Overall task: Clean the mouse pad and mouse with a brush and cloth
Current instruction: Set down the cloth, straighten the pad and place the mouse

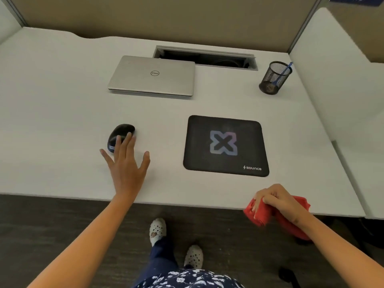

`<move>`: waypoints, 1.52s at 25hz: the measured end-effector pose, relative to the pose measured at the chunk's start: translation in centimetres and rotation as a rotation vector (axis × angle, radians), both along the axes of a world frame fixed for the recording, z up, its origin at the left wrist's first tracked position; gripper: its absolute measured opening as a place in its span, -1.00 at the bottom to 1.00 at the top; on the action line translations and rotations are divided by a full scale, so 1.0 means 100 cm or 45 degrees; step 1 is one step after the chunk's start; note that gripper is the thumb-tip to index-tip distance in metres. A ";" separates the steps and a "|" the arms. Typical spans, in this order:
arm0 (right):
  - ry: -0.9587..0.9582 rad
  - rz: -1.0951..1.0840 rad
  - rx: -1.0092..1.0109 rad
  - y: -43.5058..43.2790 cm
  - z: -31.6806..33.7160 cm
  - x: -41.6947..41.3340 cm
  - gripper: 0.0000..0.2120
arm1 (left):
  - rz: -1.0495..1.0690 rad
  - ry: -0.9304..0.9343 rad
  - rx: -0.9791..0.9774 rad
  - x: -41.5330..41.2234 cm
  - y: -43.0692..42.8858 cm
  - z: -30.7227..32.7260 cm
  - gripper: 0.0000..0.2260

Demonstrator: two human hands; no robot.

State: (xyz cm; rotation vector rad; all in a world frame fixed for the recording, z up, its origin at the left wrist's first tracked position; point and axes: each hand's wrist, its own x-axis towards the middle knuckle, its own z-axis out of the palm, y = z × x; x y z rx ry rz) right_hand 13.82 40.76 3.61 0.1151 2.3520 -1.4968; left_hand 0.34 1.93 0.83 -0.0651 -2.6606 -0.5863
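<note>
1. Head view, the only one here. It's a cubicle with a tan partition [187, 15] at the back and a pale grey desk [62, 90]. At the far side there's a closed laptop [152, 76] in front of an open cable slot [204, 58]. Off to the far right is a mesh cup [273, 79] with a blue-handled thing [283, 73] sticking out. Could be the brush, but I honestly can't tell.
2. The mouse [122, 134] sits on the bare desk, left of centre and well apart from the mouse pad [225, 145], which lies flat to the right.
3. The left hand [126, 163] is flat, with its fingers [129, 140] straight and spread wide, holding nothing. The middle fingertips overlap the near end of the mouse. I can't say whether they actually touch it.
4. The right hand [278, 200] is at the front edge of the desk, curled around a bunched red cloth [259, 215].
5. The bit that matters: the mouse lies straight ahead of the left fingers, and its long axis tilts a little from near-left to far-right. So the left hand is clearly the one to pick it up. The pad lies ahead of the cloth hand and slightly to its left, so that one's the right hand's job, I'd guess.
</note>
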 end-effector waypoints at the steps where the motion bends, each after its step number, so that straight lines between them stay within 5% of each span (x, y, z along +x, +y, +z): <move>1: -0.027 -0.062 -0.018 0.008 0.003 0.008 -0.58 | -0.085 0.018 -0.045 0.006 0.012 0.002 -0.51; 3: -0.068 -0.221 -0.078 0.020 0.014 0.022 -0.64 | -0.211 0.036 -0.080 0.015 0.036 0.005 -0.53; 6: -0.126 -0.387 -0.112 0.051 0.022 0.038 -0.47 | -0.311 0.006 -0.072 0.025 0.060 0.005 -0.55; 9: -0.200 -0.758 -0.266 0.084 0.011 0.062 -0.58 | -0.364 -0.022 -0.051 0.031 0.073 0.005 -0.56; 11: -0.067 -0.994 -0.297 0.086 0.003 0.064 -0.61 | -0.389 -0.040 -0.048 0.031 0.080 0.005 -0.56; 19: 0.459 -1.211 -0.178 0.029 0.037 -0.023 -0.66 | -0.452 -0.150 0.059 -0.014 0.103 0.007 -0.49; 25: 0.646 -1.423 0.175 0.041 0.062 -0.082 -0.68 | -0.436 -0.255 0.109 -0.060 0.106 0.003 -0.41; 33: 0.819 -1.102 1.418 0.088 0.044 -0.144 -0.73 | -0.391 -0.414 0.126 -0.101 0.117 -0.007 -0.40; 38: 0.508 -0.755 1.411 0.101 -0.002 -0.175 -0.61 | -0.368 -0.410 0.127 -0.103 0.119 -0.014 -0.39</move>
